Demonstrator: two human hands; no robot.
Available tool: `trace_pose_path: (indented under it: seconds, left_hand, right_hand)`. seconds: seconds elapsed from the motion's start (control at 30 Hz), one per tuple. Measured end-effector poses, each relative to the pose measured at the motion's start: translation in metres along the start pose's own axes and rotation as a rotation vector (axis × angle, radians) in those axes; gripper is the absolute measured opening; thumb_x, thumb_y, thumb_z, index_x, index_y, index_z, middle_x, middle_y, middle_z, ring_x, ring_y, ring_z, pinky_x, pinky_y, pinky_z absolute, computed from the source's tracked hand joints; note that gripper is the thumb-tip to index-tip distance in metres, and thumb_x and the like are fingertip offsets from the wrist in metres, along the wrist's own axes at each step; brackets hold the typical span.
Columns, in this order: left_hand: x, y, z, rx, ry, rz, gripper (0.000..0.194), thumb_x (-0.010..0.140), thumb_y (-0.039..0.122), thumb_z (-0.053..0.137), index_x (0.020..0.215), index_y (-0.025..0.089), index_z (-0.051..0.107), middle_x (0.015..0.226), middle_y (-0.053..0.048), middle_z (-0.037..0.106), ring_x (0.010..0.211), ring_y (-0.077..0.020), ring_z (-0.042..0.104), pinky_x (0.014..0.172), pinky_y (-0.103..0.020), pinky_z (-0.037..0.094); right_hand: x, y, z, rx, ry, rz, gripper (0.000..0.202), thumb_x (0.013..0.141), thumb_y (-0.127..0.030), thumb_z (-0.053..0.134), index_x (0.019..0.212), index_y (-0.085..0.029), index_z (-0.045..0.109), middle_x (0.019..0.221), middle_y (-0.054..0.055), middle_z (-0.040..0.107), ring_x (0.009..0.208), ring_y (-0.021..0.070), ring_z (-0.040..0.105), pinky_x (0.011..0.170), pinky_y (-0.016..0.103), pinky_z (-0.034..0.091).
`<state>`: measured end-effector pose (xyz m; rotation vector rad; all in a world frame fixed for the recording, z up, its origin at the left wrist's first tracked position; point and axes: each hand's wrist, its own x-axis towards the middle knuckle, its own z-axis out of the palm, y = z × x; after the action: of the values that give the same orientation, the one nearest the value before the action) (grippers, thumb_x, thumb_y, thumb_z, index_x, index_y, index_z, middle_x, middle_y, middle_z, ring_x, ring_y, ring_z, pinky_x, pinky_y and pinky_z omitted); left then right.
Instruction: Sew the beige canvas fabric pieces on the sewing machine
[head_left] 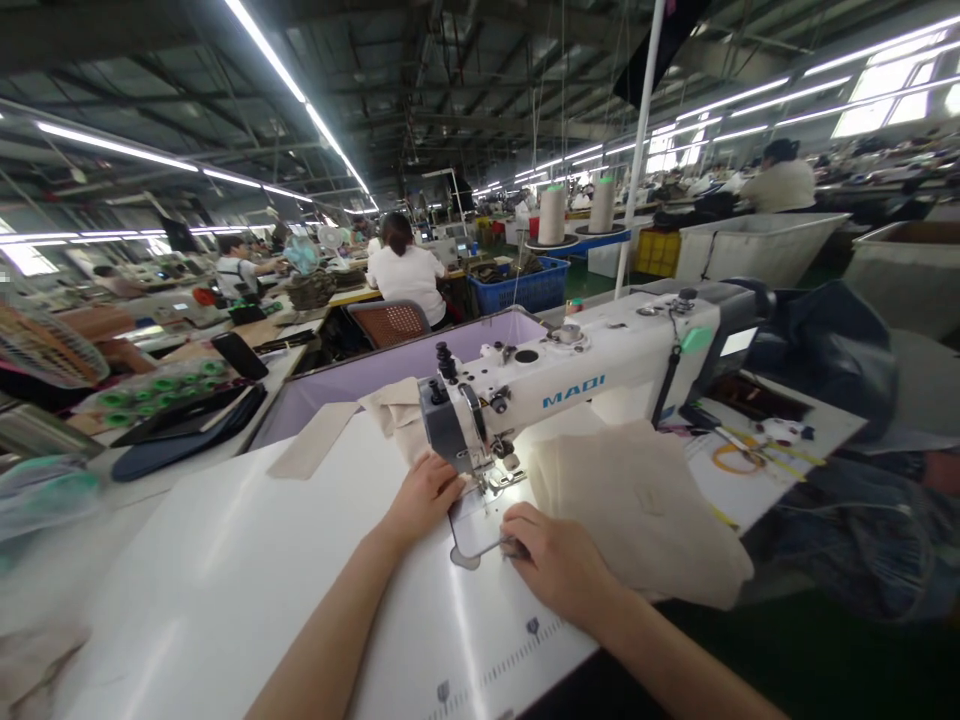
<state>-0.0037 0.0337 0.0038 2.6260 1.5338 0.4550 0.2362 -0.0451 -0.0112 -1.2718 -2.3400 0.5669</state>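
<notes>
A white sewing machine [574, 370] stands on a white table [247, 560]. My left hand [427, 497] rests just left of the presser foot [506, 482], fingers together at the edge of beige cloth [397, 412] that lies behind and left of the needle area. Close to the front right of the needle plate [474, 528], my right hand [551, 560] has its fingers curled together; what they hold, if anything, is hidden. A stack of beige fabric pieces [630, 500] lies right of the needle, under the machine arm. A flat beige strip [311, 440] lies at the back left.
Scissors and a yellow tape [750, 450] lie right of the machine. Dark denim [862, 550] hangs at the right. Behind are a lilac-lined bin [322, 400], a blue basket [525, 290], thread cones [552, 215] and a seated person in white [405, 270].
</notes>
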Motion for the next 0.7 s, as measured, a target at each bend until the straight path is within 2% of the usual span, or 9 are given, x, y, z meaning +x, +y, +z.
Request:
trace_pose_path:
  seconds: [0.07,0.17,0.23,0.33,0.43,0.5,0.7]
  left_hand:
    - [-0.007,0.009,-0.006,0.03,-0.001,-0.026,0.031,0.099,0.028,0.045,0.081,0.021,0.068,0.094,-0.007,0.069,0.097,-0.0254,0.062,0.089,-0.04,0.051]
    - [-0.026,0.031,-0.013,0.093,-0.022,-0.06,0.023,0.097,0.028,0.049,0.106,0.023,0.07,0.113,-0.009,0.069,0.102,-0.0291,0.061,0.084,-0.043,0.053]
    - [-0.041,0.047,-0.011,0.168,-0.061,-0.066,0.029,0.097,0.025,0.049,0.118,0.025,0.067,0.118,-0.009,0.068,0.1,-0.0288,0.061,0.08,-0.042,0.054]
    - [-0.056,0.061,-0.001,0.226,-0.045,-0.045,0.035,0.096,0.021,0.048,0.126,0.026,0.065,0.121,-0.01,0.067,0.102,-0.0283,0.061,0.082,-0.043,0.056]
    - [-0.06,0.059,0.009,0.21,0.016,0.046,0.042,0.095,0.017,0.047,0.133,0.025,0.062,0.134,-0.01,0.064,0.119,-0.0298,0.058,0.1,-0.049,0.052]
    - [-0.059,0.053,0.013,0.169,0.021,0.101,0.044,0.096,0.015,0.045,0.137,0.023,0.06,0.141,-0.009,0.062,0.128,-0.0289,0.055,0.108,-0.049,0.048]
    - [-0.055,0.043,0.015,0.117,0.028,0.099,0.046,0.096,0.015,0.046,0.139,0.02,0.059,0.14,-0.009,0.063,0.127,-0.0277,0.058,0.107,-0.047,0.051]
  right_hand:
    - [0.0,0.001,0.0,0.018,0.012,-0.006,0.016,0.091,-0.016,0.054,0.1,-0.021,0.066,0.116,0.002,0.07,0.087,0.017,0.069,0.075,0.026,0.048]
    - [0.0,0.004,0.002,0.068,0.04,-0.006,0.016,0.092,-0.017,0.054,0.101,-0.021,0.066,0.111,0.002,0.071,0.09,0.0183,0.069,0.077,0.026,0.049]
    - [-0.002,0.005,0.004,0.107,0.065,-0.011,0.018,0.091,-0.016,0.055,0.104,-0.021,0.066,0.109,0.001,0.071,0.093,0.0187,0.069,0.08,0.026,0.049]
    - [-0.005,0.002,0.004,0.126,0.068,-0.035,0.023,0.09,-0.015,0.055,0.109,-0.023,0.065,0.114,0.001,0.07,0.097,0.0186,0.069,0.083,0.026,0.049]
    - [-0.008,-0.003,0.0,0.073,0.009,-0.023,0.02,0.092,-0.019,0.056,0.108,-0.024,0.066,0.12,0.002,0.069,0.096,0.0196,0.069,0.082,0.027,0.05]
    - [-0.007,-0.006,-0.003,0.03,-0.025,-0.007,0.018,0.093,-0.021,0.056,0.108,-0.023,0.066,0.123,0.003,0.068,0.097,0.0207,0.07,0.081,0.028,0.051]
    - [-0.001,-0.006,-0.005,-0.043,-0.064,-0.03,0.02,0.093,-0.021,0.057,0.111,-0.022,0.065,0.124,0.003,0.069,0.098,0.0223,0.07,0.08,0.03,0.051]
